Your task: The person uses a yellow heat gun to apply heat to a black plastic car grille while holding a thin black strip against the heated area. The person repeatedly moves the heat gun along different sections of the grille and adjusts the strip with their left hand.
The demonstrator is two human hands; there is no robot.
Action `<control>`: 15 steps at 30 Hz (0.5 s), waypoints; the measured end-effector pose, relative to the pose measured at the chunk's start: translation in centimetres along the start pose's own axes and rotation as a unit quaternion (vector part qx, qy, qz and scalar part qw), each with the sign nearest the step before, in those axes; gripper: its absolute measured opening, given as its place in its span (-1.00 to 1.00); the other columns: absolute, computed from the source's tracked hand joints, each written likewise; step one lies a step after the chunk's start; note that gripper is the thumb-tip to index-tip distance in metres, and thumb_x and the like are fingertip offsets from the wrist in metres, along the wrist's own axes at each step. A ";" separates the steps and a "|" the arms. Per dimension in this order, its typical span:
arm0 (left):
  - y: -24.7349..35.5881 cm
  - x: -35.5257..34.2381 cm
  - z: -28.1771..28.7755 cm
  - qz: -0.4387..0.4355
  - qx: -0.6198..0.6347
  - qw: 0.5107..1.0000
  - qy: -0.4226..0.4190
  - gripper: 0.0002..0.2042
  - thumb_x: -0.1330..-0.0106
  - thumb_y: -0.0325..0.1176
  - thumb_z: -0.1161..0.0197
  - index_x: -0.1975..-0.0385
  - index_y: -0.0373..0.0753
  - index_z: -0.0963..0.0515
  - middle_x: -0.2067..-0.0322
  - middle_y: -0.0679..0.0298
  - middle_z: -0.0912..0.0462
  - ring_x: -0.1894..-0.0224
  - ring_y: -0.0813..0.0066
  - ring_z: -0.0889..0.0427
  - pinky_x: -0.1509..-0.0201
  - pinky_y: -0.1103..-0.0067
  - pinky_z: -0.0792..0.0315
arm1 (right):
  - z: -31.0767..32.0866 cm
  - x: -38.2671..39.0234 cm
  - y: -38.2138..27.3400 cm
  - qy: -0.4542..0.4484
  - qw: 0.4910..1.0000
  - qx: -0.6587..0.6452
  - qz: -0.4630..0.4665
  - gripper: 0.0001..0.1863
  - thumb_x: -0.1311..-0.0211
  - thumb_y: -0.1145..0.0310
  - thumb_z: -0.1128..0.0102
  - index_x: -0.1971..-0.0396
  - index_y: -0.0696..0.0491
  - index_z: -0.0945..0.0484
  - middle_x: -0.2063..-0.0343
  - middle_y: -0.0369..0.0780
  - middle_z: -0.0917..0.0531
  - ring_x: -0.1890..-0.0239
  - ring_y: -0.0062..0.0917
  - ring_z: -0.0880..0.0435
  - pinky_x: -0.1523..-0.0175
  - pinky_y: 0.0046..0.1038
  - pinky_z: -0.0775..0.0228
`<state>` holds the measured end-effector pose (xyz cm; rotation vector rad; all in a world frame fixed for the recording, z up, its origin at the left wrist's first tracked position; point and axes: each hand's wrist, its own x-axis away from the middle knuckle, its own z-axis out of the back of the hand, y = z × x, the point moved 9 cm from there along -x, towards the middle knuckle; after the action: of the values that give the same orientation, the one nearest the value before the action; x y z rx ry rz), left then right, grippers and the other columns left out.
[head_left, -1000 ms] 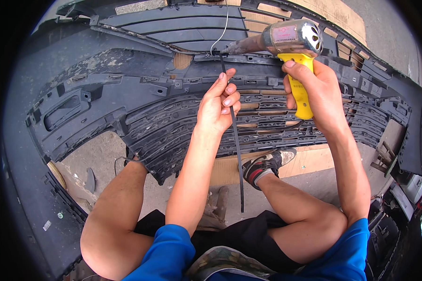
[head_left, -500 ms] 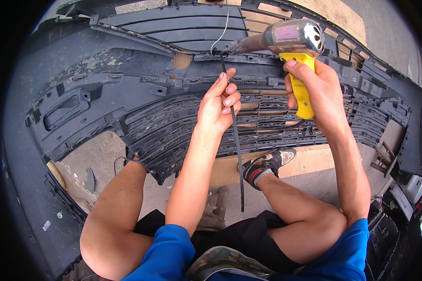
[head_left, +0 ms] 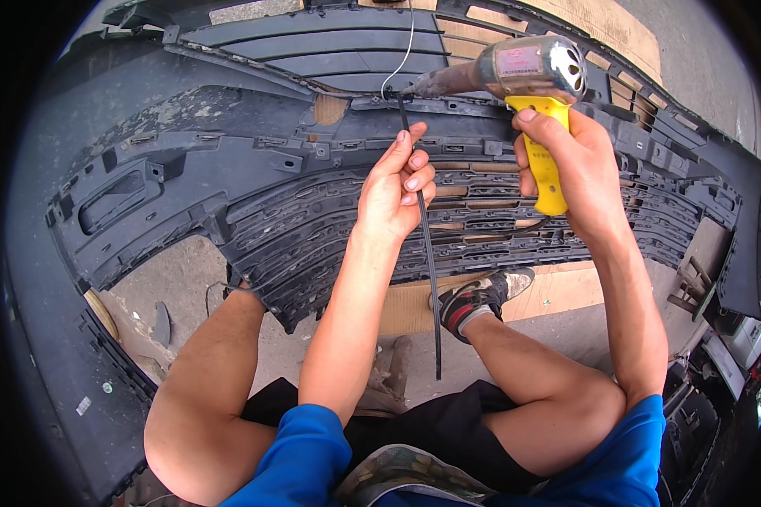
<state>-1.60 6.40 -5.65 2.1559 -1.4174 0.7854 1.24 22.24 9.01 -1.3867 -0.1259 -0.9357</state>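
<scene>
My left hand [head_left: 391,184] pinches a long thin black plastic welding rod [head_left: 431,287]. The rod's upper end touches a dark car bumper [head_left: 228,182], and its lower end hangs free above my lap. Fingers wrapped round its yellow handle, my right hand [head_left: 585,173] holds a heat gun [head_left: 524,72]. The metal nozzle points left, its tip close beside the spot where rod and bumper meet. A thin pale wire [head_left: 407,51] curves down to that same spot. The fine contact there is too small to make out.
Slatted grille sections run across the bumper. Flattened cardboard [head_left: 558,296] lies under it, near my shoe [head_left: 473,304]. A small wooden stool [head_left: 693,287] stands at the right, with assorted parts beside it. Another large dark panel [head_left: 76,406] fills the left side.
Almost nothing differs. The rod's lower end has shifted up very slightly, and both hands have drifted a hair to the right.
</scene>
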 end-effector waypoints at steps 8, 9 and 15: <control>0.0 -0.1 0.0 0.003 -0.001 1.000 -0.004 -0.65 -0.51 -0.16 -0.06 -0.15 -0.21 -0.37 0.54 0.50 -0.28 0.64 0.81 -0.16 0.68 0.79 0.00 | 0.0 0.0 0.0 0.000 1.000 -0.002 0.000 -0.66 -0.27 0.16 -0.18 0.31 0.20 -0.53 0.57 -0.27 -0.59 0.66 -0.62 -0.58 0.56 -0.59 -0.37; 0.0 -0.1 0.0 0.003 0.000 1.000 -0.005 -0.65 -0.51 -0.16 -0.06 -0.15 -0.21 -0.38 0.55 0.50 -0.28 0.64 0.82 -0.16 0.68 0.79 0.00 | 0.0 0.0 0.0 0.001 1.000 -0.002 -0.001 -0.66 -0.27 0.16 -0.18 0.31 0.20 -0.53 0.57 -0.27 -0.59 0.66 -0.62 -0.58 0.56 -0.59 -0.37; 0.0 -0.1 0.0 0.004 0.000 1.000 -0.003 -0.66 -0.51 -0.16 -0.05 -0.15 -0.20 -0.38 0.55 0.51 -0.28 0.64 0.82 -0.16 0.68 0.79 0.00 | -0.1 0.0 -0.1 0.000 1.000 -0.009 0.000 -0.67 -0.27 0.17 -0.19 0.31 0.20 -0.53 0.58 -0.27 -0.59 0.66 -0.62 -0.58 0.56 -0.58 -0.37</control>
<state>-1.63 6.45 -5.75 2.1558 -1.4295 0.7831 1.16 22.16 9.07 -1.4036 -0.1164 -0.9388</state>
